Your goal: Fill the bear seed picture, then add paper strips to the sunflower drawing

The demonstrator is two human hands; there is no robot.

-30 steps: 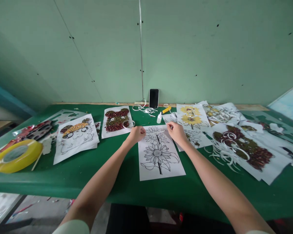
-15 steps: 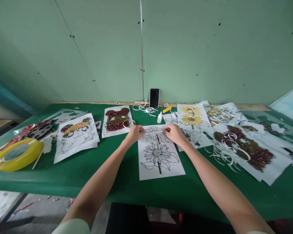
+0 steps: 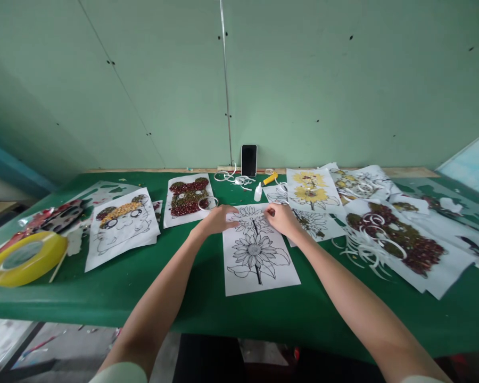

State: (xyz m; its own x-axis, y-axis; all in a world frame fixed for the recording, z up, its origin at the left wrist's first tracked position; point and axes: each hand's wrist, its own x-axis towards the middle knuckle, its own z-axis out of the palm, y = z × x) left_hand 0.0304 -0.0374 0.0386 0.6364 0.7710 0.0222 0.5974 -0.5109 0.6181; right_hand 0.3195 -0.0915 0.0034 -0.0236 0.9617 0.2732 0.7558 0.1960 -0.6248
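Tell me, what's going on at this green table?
Someone has a sunflower sheet flat on the table. The left hand is at its upper left edge, fingers apart. The right hand is bunched near its upper right; I can't tell if it holds anything. The sheet is in plain black and white. A bottle and a phone stand beyond it.

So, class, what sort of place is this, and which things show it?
Probably a craft workspace: the green table holds a sunflower line drawing, a bear-shaped picture filled with seed-like pieces, and a small white bottle.
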